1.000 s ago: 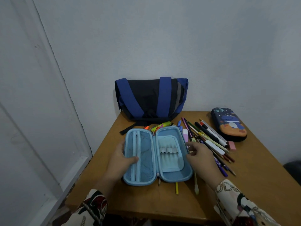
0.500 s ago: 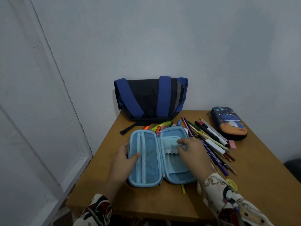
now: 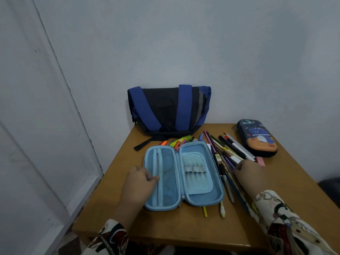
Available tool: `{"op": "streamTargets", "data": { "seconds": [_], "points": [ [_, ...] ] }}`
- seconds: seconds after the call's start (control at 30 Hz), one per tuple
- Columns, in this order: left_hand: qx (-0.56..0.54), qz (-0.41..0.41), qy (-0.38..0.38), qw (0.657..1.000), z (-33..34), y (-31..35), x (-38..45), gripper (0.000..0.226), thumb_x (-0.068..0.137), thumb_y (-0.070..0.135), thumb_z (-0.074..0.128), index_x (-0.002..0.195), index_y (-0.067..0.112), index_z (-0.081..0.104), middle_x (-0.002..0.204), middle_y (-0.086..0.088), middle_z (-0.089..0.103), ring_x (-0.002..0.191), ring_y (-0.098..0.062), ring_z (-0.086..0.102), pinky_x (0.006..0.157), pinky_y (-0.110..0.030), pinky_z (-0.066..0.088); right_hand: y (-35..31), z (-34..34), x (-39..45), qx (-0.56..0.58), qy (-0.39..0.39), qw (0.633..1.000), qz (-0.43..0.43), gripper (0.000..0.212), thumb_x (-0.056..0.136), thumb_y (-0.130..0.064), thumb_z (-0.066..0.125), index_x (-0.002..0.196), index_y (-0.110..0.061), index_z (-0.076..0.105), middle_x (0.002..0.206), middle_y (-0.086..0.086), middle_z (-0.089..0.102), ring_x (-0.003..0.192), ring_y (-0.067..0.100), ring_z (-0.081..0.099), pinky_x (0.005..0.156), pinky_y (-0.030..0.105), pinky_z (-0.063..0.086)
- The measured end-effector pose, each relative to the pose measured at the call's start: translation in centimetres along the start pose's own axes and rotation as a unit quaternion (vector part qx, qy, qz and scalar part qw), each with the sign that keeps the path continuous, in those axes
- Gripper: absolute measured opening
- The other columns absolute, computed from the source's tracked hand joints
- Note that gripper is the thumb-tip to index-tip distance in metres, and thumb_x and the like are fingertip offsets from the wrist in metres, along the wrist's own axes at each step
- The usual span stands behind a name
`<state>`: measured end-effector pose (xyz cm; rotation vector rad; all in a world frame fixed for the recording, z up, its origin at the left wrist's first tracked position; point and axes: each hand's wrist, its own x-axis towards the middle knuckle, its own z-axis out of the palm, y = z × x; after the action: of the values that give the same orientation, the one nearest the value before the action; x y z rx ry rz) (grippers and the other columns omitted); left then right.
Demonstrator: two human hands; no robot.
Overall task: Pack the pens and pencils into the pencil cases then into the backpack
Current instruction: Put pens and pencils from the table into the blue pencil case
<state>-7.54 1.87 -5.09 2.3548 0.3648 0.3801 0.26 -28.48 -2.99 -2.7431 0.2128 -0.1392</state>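
A light-blue pencil case (image 3: 198, 159) lies open and flat on the wooden table (image 3: 184, 229), mesh pocket on the left, elastic loops on the right, nothing in it. My left hand (image 3: 139, 183) grips its left edge, thumb on the mesh. My right hand (image 3: 250, 173) lies on the pile of pens and pencils (image 3: 228, 148) right of the case, fingers curled down onto them. More markers (image 3: 180, 140) poke out behind the case, and two pens (image 3: 205, 211) stick out under its near edge. A blue-and-black backpack (image 3: 161, 107) leans on the wall.
A second, dark pencil case (image 3: 257, 138) with a cartoon print lies shut at the table's far right. A pink eraser (image 3: 260, 161) sits beside the pile. Walls close in at the back and left of the small table.
My right hand has left the loops inside the case and moved right onto the pile of pens. My left hand keeps its hold on the case's left edge.
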Motion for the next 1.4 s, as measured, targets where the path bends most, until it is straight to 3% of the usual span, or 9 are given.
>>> {"op": "streamTargets", "data": {
  "seconds": [0.23, 0.4, 0.57, 0.7, 0.9, 1.03, 1.13, 1.3, 1.4],
  "points": [
    [0.021, 0.009, 0.0, 1.0, 0.5, -0.2, 0.5, 0.041, 0.085, 0.021, 0.069, 0.054, 0.016, 0.042, 0.077, -0.007, 0.05, 0.06, -0.015, 0.053, 0.057, -0.028, 0.048, 0.1, 0.4, 0.5, -0.005, -0.009, 1.0, 0.004, 0.015, 0.089, -0.015, 0.06, 0.079, -0.007, 0.067, 0.074, 0.007, 0.063, 0.071, 0.021, 0.063, 0.069, 0.037, 0.058],
    [0.002, 0.006, 0.008, 1.0, 0.7, -0.6, 0.7, 0.042, 0.085, 0.013, 0.065, 0.051, 0.017, 0.04, 0.073, -0.004, 0.048, 0.06, -0.01, 0.049, 0.053, -0.023, 0.041, -0.2, 0.1, 0.3, 0.019, -0.006, 1.0, 0.006, 0.02, 0.091, -0.016, 0.058, 0.075, -0.008, 0.066, 0.072, 0.007, 0.064, 0.07, 0.021, 0.064, 0.07, 0.04, 0.058],
    [-0.017, -0.002, -0.007, 1.0, 1.4, -1.1, 0.7, 0.043, 0.081, 0.028, 0.075, 0.053, 0.017, 0.044, 0.077, -0.007, 0.052, 0.061, -0.015, 0.057, 0.055, -0.026, 0.044, -1.5, -1.0, -0.4, 0.07, 0.03, 0.997, -0.02, 0.026, 0.093, -0.017, 0.055, 0.072, -0.009, 0.067, 0.07, 0.007, 0.065, 0.067, 0.018, 0.062, 0.066, 0.035, 0.055],
    [-0.014, -0.002, -0.016, 1.0, 1.6, -1.2, 1.0, 0.044, 0.08, 0.025, 0.074, 0.05, 0.018, 0.044, 0.073, -0.011, 0.054, 0.061, -0.02, 0.059, 0.055, -0.028, 0.049, -3.2, -1.9, -0.7, 0.128, 0.03, 0.99, -0.043, 0.015, 0.093, -0.021, 0.058, 0.085, -0.013, 0.068, 0.078, 0.002, 0.065, 0.074, 0.014, 0.061, 0.072, 0.035, 0.054],
    [-0.031, -0.001, -0.023, 0.999, 1.6, -1.2, 1.1, 0.05, 0.084, 0.017, 0.071, 0.046, 0.019, 0.038, 0.065, -0.006, 0.045, 0.052, -0.015, 0.047, 0.053, -0.026, 0.041, -6.8, -3.2, -2.0, 0.249, -0.002, 0.966, -0.066, 0.016, 0.091, -0.021, 0.059, 0.081, -0.01, 0.066, 0.074, 0.004, 0.064, 0.067, 0.016, 0.058, 0.056, 0.026, 0.043],
    [-0.04, 0.008, -0.018, 0.999, 1.5, -1.0, 0.8, 0.056, 0.087, 0.013, 0.069, 0.043, 0.02, 0.035, 0.056, -0.002, 0.043, 0.049, -0.009, 0.042, 0.05, -0.023, 0.037, -9.6, -2.2, -2.9, 0.308, -0.073, 0.946, -0.071, 0.019, 0.088, -0.015, 0.061, 0.083, 0.0, 0.07, 0.084, 0.017, 0.07, 0.074, 0.029, 0.067, 0.068, 0.041, 0.058],
    [-0.041, 0.016, -0.014, 0.999, 1.5, -1.0, 0.7, 0.055, 0.087, 0.012, 0.067, 0.043, 0.02, 0.035, 0.051, 0.001, 0.041, 0.045, -0.006, 0.04, 0.049, -0.024, 0.037, -11.7, -0.3, -4.1, 0.295, -0.12, 0.944, -0.087, 0.019, 0.086, -0.013, 0.062, 0.08, 0.005, 0.068, 0.081, 0.021, 0.07, 0.076, 0.033, 0.068, 0.071, 0.048, 0.059],
    [-0.026, 0.021, 0.011, 0.999, 1.7, -1.1, 0.6, 0.052, 0.087, 0.01, 0.066, 0.046, 0.02, 0.036, 0.062, -0.002, 0.044, 0.053, -0.008, 0.042, 0.055, -0.029, 0.041, -14.3, 2.5, -5.9, 0.223, -0.139, 0.956, -0.128, 0.017, 0.09, -0.019, 0.062, 0.077, -0.009, 0.068, 0.075, 0.005, 0.066, 0.068, 0.015, 0.063, 0.061, 0.025, 0.053],
    [0.006, 0.02, 0.0, 1.0, 1.5, -1.1, 0.7, 0.047, 0.089, 0.016, 0.064, 0.05, 0.02, 0.039, 0.068, -0.004, 0.046, 0.057, -0.013, 0.046, 0.062, -0.04, 0.052, -15.0, 3.5, -6.0, 0.194, -0.123, 0.963, -0.144, 0.018, 0.091, -0.02, 0.06, 0.081, -0.008, 0.069, 0.076, 0.004, 0.067, 0.07, 0.017, 0.065, 0.066, 0.028, 0.056]
  ]
}}
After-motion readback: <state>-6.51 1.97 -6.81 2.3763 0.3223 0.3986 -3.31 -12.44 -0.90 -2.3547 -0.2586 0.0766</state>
